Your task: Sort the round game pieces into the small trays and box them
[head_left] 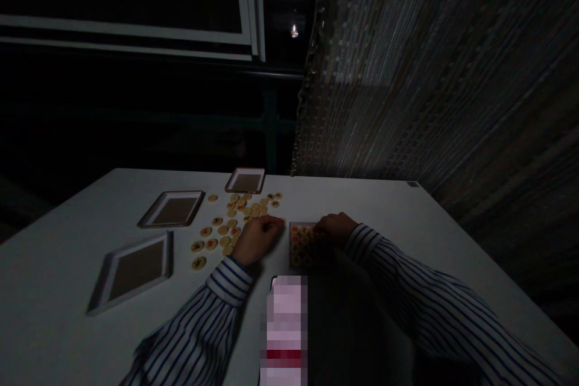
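Round wooden Chinese chess pieces [225, 242] with red or dark characters lie scattered on the white table, left of centre. Over their right edge is my left hand [257, 239], its fingers pinched together on a Chinese chess piece [283, 221] that shows pale at the fingertips. A small box [295, 262] to the right holds several pieces laid in rows, red characters showing in the far rows. My right hand [337, 229] is at the box's far right side with curled fingers down on the pieces; what they grip is hidden. Shadow darkens the box's near right part.
Three shallow box parts, one at the back [245, 181], one at the left [174, 209] and one nearer me [136, 271], lie around the loose pieces. A phone [284, 325] with a blurred screen is close to me. A string curtain [384, 72] hangs behind the white table [58, 313].
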A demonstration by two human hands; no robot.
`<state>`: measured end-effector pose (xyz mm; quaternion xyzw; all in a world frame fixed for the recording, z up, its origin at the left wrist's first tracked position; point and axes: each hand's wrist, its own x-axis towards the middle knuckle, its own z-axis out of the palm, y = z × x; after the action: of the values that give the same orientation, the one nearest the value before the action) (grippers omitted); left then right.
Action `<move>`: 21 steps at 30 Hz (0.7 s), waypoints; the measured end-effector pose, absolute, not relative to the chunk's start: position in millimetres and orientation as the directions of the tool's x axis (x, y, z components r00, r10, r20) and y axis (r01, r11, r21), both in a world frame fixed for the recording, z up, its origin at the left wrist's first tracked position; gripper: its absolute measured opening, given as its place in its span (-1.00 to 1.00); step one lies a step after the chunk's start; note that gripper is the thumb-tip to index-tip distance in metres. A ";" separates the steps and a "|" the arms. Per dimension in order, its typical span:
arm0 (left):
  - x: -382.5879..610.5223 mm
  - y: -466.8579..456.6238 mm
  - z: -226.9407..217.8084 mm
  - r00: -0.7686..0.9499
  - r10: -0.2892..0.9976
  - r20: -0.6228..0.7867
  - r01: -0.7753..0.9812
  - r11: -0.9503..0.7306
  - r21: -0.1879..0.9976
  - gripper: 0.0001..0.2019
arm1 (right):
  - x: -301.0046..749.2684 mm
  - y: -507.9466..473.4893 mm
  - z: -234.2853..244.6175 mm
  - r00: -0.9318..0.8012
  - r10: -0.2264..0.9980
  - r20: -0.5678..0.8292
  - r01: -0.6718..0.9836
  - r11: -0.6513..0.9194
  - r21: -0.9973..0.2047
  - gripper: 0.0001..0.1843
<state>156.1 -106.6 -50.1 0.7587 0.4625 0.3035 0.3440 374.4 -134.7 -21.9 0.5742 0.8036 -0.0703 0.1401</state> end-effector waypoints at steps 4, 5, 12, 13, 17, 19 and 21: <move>155.8 -106.4 -50.1 0.368 0.921 0.128 0.520 -0.318 0.792 -0.68 | 371.2 -137.1 -16.4 -0.299 0.901 -0.314 0.939 0.336 0.070 -0.68; 155.7 -106.5 -49.9 0.368 0.921 0.124 0.524 -0.316 0.791 -0.68 | 370.6 -137.3 -15.8 -0.297 0.901 -0.316 0.938 0.337 0.079 -0.68; 155.1 -107.4 -47.9 0.381 0.918 0.114 0.530 -0.318 0.786 -0.67 | 369.1 -137.9 -15.6 -0.303 0.899 -0.316 0.935 0.345 0.086 -0.67; 155.0 -107.4 -48.1 0.381 0.917 0.113 0.531 -0.317 0.785 -0.67 | 369.0 -138.2 -15.5 -0.302 0.899 -0.316 0.936 0.343 0.082 -0.67; 154.4 -107.3 -49.3 0.388 0.912 0.134 0.534 -0.341 0.774 -0.68 | 368.9 -139.1 -15.4 -0.298 0.904 -0.308 0.940 0.335 0.073 -0.66; 154.1 -107.5 -49.1 0.397 0.907 0.140 0.539 -0.354 0.764 -0.68 | 369.4 -139.0 -16.4 -0.298 0.906 -0.301 0.940 0.334 0.075 -0.67; 154.1 -107.8 -48.3 0.399 0.906 0.138 0.551 -0.357 0.754 -0.68 | 370.0 -138.5 -17.8 -0.296 0.907 -0.298 0.940 0.332 0.077 -0.68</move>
<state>154.1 -107.8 -48.3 0.7743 0.4704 0.2811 0.3164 370.0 -138.5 -17.8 0.5750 0.8031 -0.0562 0.1456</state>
